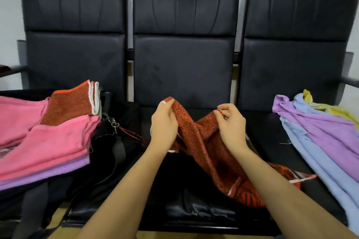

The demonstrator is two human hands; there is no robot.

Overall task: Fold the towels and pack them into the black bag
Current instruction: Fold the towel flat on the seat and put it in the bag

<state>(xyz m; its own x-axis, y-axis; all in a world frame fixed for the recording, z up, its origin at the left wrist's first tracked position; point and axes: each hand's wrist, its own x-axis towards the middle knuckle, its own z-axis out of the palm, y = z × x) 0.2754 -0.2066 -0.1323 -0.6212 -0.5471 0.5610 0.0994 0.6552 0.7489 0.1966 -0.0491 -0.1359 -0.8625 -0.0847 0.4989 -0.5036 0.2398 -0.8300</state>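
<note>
A red-and-black towel (206,147) with white edging hangs crumpled over the middle seat. My left hand (164,124) grips its upper left corner, and my right hand (231,122) pinches its top edge a little to the right. The black bag (108,141) sits on the left seat with its strap and a zip pull showing. On top of the bag lies a stack of folded towels (48,141): pink ones, a purple one beneath, and a red-and-black one (71,105) at the back.
Unfolded purple (318,128), light blue (318,163) and yellow towels (330,108) lie heaped on the right seat. Three black padded seat backs (183,44) stand behind, against a pale wall. The middle seat's front edge (194,225) is near me.
</note>
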